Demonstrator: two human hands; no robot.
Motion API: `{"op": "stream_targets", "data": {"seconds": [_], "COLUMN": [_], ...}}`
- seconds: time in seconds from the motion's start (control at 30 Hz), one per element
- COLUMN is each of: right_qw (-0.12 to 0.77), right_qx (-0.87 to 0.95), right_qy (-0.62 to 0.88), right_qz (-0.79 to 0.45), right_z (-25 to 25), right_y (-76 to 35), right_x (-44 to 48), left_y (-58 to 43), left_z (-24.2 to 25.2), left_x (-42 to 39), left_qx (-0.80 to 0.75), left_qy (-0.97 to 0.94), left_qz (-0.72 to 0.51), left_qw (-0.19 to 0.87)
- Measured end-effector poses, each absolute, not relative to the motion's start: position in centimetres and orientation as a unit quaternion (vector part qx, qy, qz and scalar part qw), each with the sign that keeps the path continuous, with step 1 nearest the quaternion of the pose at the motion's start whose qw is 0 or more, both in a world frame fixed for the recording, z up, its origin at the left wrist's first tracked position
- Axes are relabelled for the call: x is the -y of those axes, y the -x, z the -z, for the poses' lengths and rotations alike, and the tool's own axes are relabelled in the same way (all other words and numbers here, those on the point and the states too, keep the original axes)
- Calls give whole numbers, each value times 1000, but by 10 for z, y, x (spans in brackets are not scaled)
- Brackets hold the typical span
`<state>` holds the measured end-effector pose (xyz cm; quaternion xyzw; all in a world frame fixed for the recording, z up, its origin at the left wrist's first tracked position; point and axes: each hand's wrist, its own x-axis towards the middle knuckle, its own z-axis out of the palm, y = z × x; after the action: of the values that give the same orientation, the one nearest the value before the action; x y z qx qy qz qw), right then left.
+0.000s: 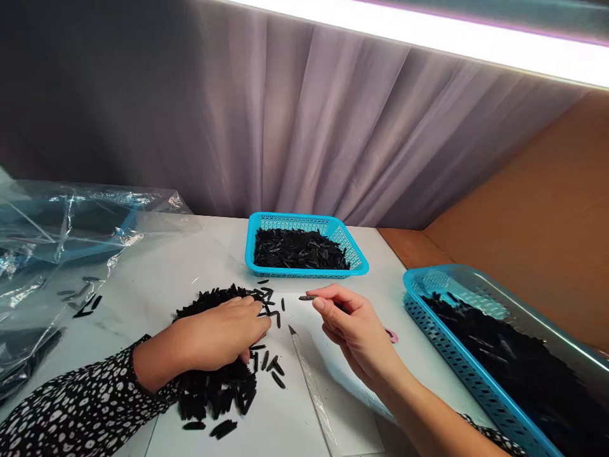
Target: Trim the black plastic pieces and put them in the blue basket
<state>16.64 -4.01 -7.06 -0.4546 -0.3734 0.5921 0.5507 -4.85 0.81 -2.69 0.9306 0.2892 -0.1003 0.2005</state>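
Observation:
My right hand [349, 327] is raised over the white table, pinching a slim, dark, elongated piece [307, 298] between thumb and forefinger. My left hand [228, 333] lies palm down over a heap of similar black pieces [216, 390]. Its fingers curl down among them, and the fingertips are mostly hidden, so anything in them cannot be made out. Several loose pieces [271, 365] are scattered between the two hands. A thin craft knife or pen-like tool [311, 387] with a pointed dark tip and a pale wrapped handle lies on the table between my hands.
A blue perforated basket [307, 274] full of black pieces stands at the back. Another blue basket [476, 387], also holding black pieces, is at the right under a clear cover. Clear plastic bags [66, 235] spread over the left side. A pink object [392, 335] sits behind my right wrist.

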Motion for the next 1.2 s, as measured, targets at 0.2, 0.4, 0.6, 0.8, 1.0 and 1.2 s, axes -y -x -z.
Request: {"op": "stream_targets", "data": {"seconds": [0.2,0.4,0.6,0.8,1.0,1.2], "right_qw": [550,554,568,505,485,524], "right_qx": [353,349,288,344,490,482], "right_qy": [440,432,371,437,514,524], "right_qz": [-616,-621,-676,-660,-511,-467], "right_z": [67,64,67,77,84,83], "right_y": [-166,-165,-163,-157,-153,-157], "right_x": [42,42,41,41,42,42], "left_y": [49,54,27,8,5,2], "left_z": [29,30,38,50,52,53], "left_x": [-5,-13,-14,-2,7,9], "left_qx": [-289,-318,-418,-417,-400,-416], "left_qy": [-926,-903,-647,-412,-375,-269], "left_qz": [130,49,-127,-272,-293,-309], "left_qw": [208,284,625,763,783,812]}}
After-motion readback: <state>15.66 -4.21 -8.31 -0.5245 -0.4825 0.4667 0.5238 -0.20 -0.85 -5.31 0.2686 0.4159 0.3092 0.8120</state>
